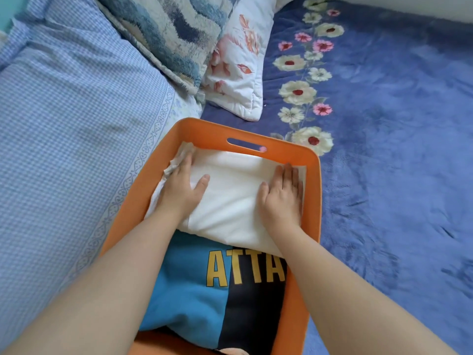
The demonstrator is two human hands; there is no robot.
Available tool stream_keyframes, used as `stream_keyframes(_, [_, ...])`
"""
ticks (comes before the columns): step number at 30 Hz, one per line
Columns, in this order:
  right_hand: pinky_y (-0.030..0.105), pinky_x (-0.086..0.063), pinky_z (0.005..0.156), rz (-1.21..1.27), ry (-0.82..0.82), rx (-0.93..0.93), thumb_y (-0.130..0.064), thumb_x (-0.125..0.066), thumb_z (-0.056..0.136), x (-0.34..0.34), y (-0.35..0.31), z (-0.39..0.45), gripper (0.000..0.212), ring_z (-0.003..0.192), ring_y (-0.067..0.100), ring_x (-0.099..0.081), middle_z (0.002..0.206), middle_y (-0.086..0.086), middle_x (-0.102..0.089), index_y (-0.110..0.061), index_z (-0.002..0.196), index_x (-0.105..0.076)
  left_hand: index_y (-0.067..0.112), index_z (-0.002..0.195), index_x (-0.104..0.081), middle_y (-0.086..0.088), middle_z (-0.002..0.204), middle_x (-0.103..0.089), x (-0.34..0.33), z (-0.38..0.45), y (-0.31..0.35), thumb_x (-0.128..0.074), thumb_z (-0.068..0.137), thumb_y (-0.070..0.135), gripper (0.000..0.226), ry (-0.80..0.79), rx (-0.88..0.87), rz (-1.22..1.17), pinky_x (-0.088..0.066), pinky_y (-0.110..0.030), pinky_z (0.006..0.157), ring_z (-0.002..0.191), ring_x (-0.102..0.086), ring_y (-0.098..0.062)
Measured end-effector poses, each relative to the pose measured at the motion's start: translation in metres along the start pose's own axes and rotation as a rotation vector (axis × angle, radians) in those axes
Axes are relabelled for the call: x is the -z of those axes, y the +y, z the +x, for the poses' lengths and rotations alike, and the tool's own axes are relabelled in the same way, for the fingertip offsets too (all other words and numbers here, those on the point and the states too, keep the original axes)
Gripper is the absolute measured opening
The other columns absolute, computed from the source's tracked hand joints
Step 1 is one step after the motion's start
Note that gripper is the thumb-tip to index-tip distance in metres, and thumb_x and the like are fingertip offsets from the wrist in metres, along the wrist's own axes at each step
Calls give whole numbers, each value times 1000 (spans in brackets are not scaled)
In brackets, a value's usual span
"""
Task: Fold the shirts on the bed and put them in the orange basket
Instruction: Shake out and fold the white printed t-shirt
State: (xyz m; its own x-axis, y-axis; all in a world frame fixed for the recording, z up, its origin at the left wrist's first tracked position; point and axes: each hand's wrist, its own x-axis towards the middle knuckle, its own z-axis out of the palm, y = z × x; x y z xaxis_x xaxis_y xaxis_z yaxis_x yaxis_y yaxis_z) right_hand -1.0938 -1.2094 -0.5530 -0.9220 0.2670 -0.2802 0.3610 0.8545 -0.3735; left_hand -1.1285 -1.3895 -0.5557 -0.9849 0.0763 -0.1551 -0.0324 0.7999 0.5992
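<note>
In the orange basket [311,160], at its far end, I see a folded white shirt [230,201] lying flat under both hands. Left hand [179,188]: palm down on the shirt's left part, fingers straight, thumb spread toward the middle; released, gripping nothing. Right hand [281,193]: palm down on the shirt's right part, fingers straight and together, tips near the far right corner of the basket; also released, pressing only. The white shirt's near edge overlaps a second folded shirt, the blue and black shirt [189,290] with yellow letters "ATTA", which fills the near half of the basket.

Count: shirts in basket, two visible (one white, one blue and black). Baskets, one. Hands, two, both on the white shirt.

The basket stands on the bed, partly on the dark blue flowered blanket [384,124] and just beside the blue checked cover [64,124]. Pillows beyond it, two: one blue patterned pillow [166,29], one white floral pillow [238,67].
</note>
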Motion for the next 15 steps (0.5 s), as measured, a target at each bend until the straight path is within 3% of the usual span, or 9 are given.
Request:
stream_keyframes(4, [20,11,107,-6,7,-9,-30,-23,100,-14,3,6,56,144,18,6,157,6,3,-9,149,-3,13,147,-22,-3,151,-28,-6,11,-14,-46,96,23,57,5,66,-166,-16,-22,108,139,-25,-18])
stream_keyframes(6, [20,11,108,-5,34,-16,-34,-13,97,-22,4,10,58,144,18,4,157,6,0,-9,149,-6,15,145,-27,0,148,-34,-11,21,-17,-47,96,21,53,3,112,-282,-19,-23,107,137,-29,-16])
stream_keyframes(10, [21,10,109,3,69,-29,-38,-7,79,-35,8,17,75,144,18,-1,157,6,-6,-9,148,-13,20,125,-45,3,130,-52,-19,34,-26,-50,94,15,31,28,241,-673,-37,-28,100,118,-49,-12])
stream_keyframes(13, [22,8,110,-8,84,-23,-37,-7,80,-38,8,20,74,144,19,-3,156,7,-8,-8,148,-15,17,107,-46,1,119,-57,-22,38,-30,-48,94,11,15,81,252,-625,-41,-29,88,106,-53,-15])
stream_keyframes(15, [23,7,110,-30,59,-22,-36,-10,90,-37,11,21,64,144,19,-2,157,7,-7,-9,148,-13,12,111,-49,0,117,-57,-24,35,-28,-49,94,16,18,78,230,-513,-40,-28,86,105,-53,-17])
